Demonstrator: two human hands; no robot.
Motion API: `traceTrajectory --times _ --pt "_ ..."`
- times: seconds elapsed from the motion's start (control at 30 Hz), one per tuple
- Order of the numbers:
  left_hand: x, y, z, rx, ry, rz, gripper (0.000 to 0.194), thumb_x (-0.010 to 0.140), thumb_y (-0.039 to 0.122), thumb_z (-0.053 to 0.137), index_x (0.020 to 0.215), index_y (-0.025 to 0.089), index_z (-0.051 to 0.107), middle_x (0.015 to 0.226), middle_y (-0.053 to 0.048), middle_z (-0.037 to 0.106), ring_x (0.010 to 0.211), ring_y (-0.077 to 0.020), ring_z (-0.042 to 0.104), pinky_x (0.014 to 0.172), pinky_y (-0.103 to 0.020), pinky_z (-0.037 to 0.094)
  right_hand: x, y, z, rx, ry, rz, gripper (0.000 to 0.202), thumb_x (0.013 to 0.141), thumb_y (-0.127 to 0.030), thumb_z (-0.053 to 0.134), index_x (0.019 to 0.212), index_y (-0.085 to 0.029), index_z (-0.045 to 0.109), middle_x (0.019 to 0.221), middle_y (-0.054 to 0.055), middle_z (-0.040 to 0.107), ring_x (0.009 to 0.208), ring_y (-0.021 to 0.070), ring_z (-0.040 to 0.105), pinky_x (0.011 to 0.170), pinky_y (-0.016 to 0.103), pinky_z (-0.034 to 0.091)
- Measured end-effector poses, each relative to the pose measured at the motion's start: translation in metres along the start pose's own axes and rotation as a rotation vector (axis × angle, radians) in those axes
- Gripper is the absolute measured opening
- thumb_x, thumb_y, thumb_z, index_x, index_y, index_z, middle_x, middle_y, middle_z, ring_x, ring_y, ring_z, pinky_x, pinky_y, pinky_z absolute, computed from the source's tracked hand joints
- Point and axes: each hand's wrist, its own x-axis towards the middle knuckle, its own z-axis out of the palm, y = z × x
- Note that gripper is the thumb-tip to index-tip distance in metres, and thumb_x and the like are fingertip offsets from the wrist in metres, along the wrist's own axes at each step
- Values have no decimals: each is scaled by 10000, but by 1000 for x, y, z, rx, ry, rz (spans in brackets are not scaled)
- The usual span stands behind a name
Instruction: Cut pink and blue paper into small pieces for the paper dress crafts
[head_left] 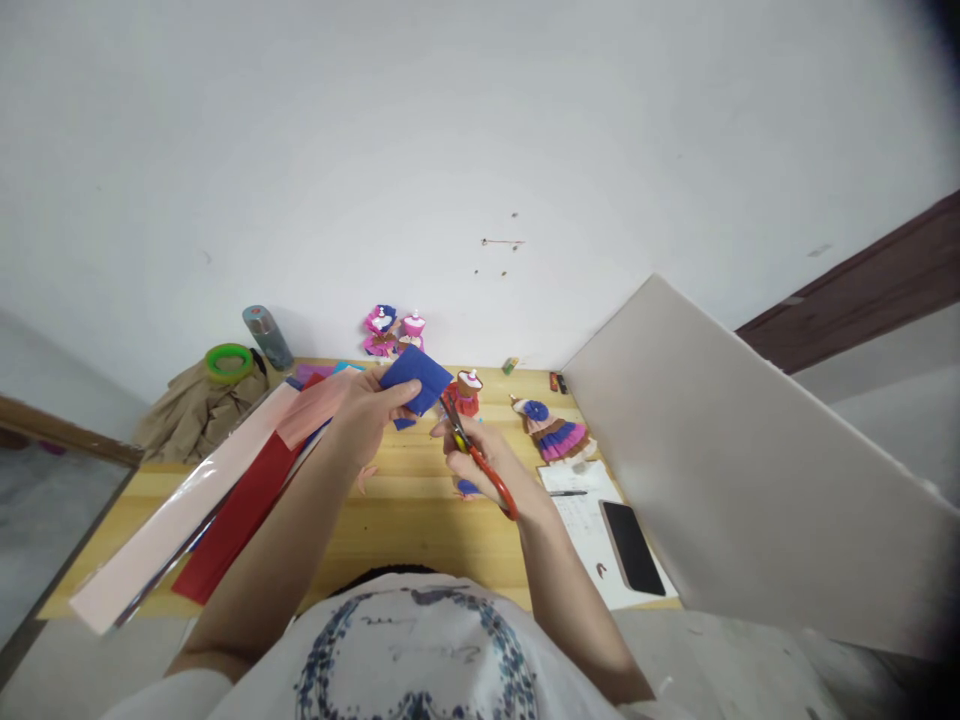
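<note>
My left hand [379, 405] is closed on a folded square of blue crepe paper [418, 377], held above the wooden table. In my right hand [484, 455] is a pair of scissors [487, 470] with red-orange handles. Their blades point up and left, close to the paper's right corner; I cannot tell whether they touch it. Just behind the blades stands a small doll-like dress form [466, 392] in red and brown paper. Small blue scraps lie on the table beneath my hands.
Long pink [180, 510] and red [240, 520] paper strips lie at the left. A flask [268, 337], green tape ring [229, 362] and brown cloth [199, 415] stand beyond. On the right are a layered paper dress [555, 432], written sheet [581, 530], phone [631, 547] and white board [742, 470].
</note>
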Motion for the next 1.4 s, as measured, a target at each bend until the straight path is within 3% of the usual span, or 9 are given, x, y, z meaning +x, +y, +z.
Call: traceTrajectory --times 0.23,0.47,0.57,0.77,0.93,1.13,1.4 --pt "1 -6 2 159 -85 76 244 664 314 767 786 111 710 642 -41 677 568 -143 602 596 -272 468 6 -12 4 -116 34 2 402 829 -535 607 1011 -179 650 772 22 573 665 164 519 593 253 400" --pt "-3 -8 9 227 40 127 242 653 329 758 749 114 700 590 -26 656 559 -148 599 580 -265 449 11 -12 7 -114 76 -3 359 840 -489 598 999 -169 643 730 3 540 658 151 492 596 248 383" --pt "-3 -9 8 202 70 121 251 619 329 783 730 120 698 585 -15 648 539 -129 577 566 -254 448 11 -8 9 -44 163 32 357 824 -505 610 943 -169 642 702 -9 515 619 136 466 591 256 381" --pt "-3 -18 10 130 43 111 243 604 333 808 649 139 668 566 5 625 524 -111 551 549 -239 450 22 -8 21 396 458 13 380 769 -497 669 960 -177 595 692 -12 535 563 128 492 556 270 419" --pt "-7 -24 15 165 13 131 224 634 336 796 637 148 675 583 -1 623 547 -120 553 547 -247 467 34 -16 27 481 567 51 368 654 -391 766 920 -203 595 626 -50 507 525 117 469 540 267 438" --pt "-10 -19 14 246 4 150 216 626 312 783 598 146 648 587 0 610 561 -124 561 551 -244 476 31 -17 25 457 567 46 272 671 -333 741 832 -208 561 606 -59 483 511 111 453 536 260 422" --pt "-7 -4 7 354 -126 89 193 610 302 774 630 127 694 558 -32 670 512 -142 610 524 -241 492 26 -14 14 254 472 -91 156 732 -260 708 786 -193 577 736 -17 511 658 130 466 630 267 403"
